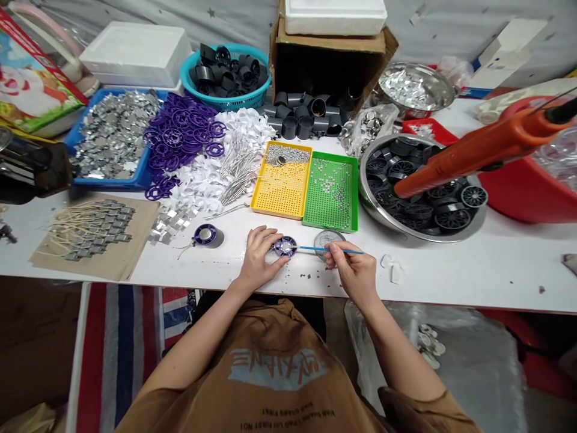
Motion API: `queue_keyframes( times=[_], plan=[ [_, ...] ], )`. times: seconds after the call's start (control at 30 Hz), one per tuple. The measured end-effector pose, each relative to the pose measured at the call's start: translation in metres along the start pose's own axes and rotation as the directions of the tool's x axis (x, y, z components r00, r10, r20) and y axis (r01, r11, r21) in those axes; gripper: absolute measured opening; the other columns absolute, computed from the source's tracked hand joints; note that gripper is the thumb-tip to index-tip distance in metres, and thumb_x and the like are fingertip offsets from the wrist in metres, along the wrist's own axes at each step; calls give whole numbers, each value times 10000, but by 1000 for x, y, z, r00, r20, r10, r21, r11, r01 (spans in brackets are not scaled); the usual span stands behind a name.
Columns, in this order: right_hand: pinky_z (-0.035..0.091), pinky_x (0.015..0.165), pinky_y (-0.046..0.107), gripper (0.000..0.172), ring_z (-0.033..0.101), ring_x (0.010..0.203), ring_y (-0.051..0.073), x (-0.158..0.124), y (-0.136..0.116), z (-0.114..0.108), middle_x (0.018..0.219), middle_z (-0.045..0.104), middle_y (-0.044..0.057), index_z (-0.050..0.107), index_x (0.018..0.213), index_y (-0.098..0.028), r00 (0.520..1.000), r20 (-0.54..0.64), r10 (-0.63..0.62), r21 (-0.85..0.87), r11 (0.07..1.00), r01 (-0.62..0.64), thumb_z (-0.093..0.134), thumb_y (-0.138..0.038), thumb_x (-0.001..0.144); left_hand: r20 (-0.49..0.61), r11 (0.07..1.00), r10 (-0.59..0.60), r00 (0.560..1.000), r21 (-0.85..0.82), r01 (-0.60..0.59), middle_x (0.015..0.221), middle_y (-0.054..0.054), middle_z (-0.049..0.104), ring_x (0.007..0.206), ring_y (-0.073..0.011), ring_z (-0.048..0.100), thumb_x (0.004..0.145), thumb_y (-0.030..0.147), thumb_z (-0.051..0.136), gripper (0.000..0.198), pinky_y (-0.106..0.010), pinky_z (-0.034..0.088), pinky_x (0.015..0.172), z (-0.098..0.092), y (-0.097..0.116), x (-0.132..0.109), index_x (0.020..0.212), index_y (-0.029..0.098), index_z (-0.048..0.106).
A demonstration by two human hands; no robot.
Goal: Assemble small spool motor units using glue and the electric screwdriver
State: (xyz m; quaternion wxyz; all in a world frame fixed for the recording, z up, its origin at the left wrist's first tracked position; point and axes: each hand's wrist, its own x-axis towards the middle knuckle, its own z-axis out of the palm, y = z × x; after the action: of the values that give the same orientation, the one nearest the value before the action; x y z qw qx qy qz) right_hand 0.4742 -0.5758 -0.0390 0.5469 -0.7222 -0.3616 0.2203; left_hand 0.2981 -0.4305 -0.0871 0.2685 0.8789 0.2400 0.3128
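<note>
1. Left hand: fingers are pressed together and curved over the edge of a purple plastic ring, holding it down. The ring lies flat on the white surface, directly in front of the person, with a silver disc at its centre.
2. Right hand: thumb and forefinger pinch a thin blue stick, held almost level. Its pale tip meets the silver disc. The remaining fingers are curled.
3. Round shallow dish: located just beside the ring, partly beneath the right hand. Its contents cannot be determined.
4. Purple-flanged spool: stands to the left of the left hand, near the edge of a brown paper sheet carrying wired foil squares.
5. Yellow perforated tray and green perforated tray: positioned side by side, touching, beyond the hands. Both hold small silver pieces.
6. Stainless steel bowl: located right of the green tray and filled with black spoked wheels. An orange glue gun extends over it.
7. Blue tray: located far left and filled with stamped silver pieces. Loose purple rings lie just beside it.
</note>
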Motion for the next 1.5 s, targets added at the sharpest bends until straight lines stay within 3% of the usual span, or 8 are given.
queue_keyframes(
  times=[0.27,0.5,0.77,1.07,1.33,1.5],
  plan=[
    [523,549,236,153,630,569,113,-31,-8,4,707,674,1,678,898,-197,993,-25,-113,-163,981,107,543,-265,924,1,1000,-19,1000,-6,19,1199,-110,588,1225,-300,447,788,415,701,460,-514,386,1054,0,0,-2,1179,206,578],
    [549,568,260,159,641,576,125,-21,-2,5,746,700,24,679,902,-188,987,-109,-121,-136,985,106,546,-273,922,4,1000,-30,1000,-8,30,1213,-108,581,1233,-299,441,781,416,705,456,-520,389,1052,0,-1,-2,1172,214,586],
    [526,577,262,141,623,586,121,-35,-2,4,708,668,9,674,918,-193,992,-77,-103,-151,984,90,546,-251,923,7,999,-36,999,-7,36,1218,-109,577,1237,-308,439,773,431,710,463,-529,391,1048,0,-2,-2,1168,219,591],
    [552,572,275,173,635,567,127,-18,-2,1,710,694,18,684,889,-175,993,-104,47,150,988,-31,580,-312,905,17,999,-36,999,6,36,1247,-114,562,1258,-315,418,781,416,705,459,-537,387,1052,0,-1,-2,1177,216,590],
    [565,591,300,155,653,603,142,-30,6,8,736,709,25,706,904,-191,987,-154,48,285,958,-2,613,-312,883,20,999,-42,999,7,42,1242,-114,566,1259,-312,417,788,424,695,453,-529,382,1060,-1,0,-2,1174,212,588],
    [530,499,265,240,633,533,133,-36,21,22,675,693,32,691,847,-159,942,-245,228,454,886,-96,619,-387,863,19,999,-33,999,2,33,1234,-116,568,1256,-308,417,790,426,697,461,-514,384,1062,-1,0,-1,1178,204,587]
  ],
)
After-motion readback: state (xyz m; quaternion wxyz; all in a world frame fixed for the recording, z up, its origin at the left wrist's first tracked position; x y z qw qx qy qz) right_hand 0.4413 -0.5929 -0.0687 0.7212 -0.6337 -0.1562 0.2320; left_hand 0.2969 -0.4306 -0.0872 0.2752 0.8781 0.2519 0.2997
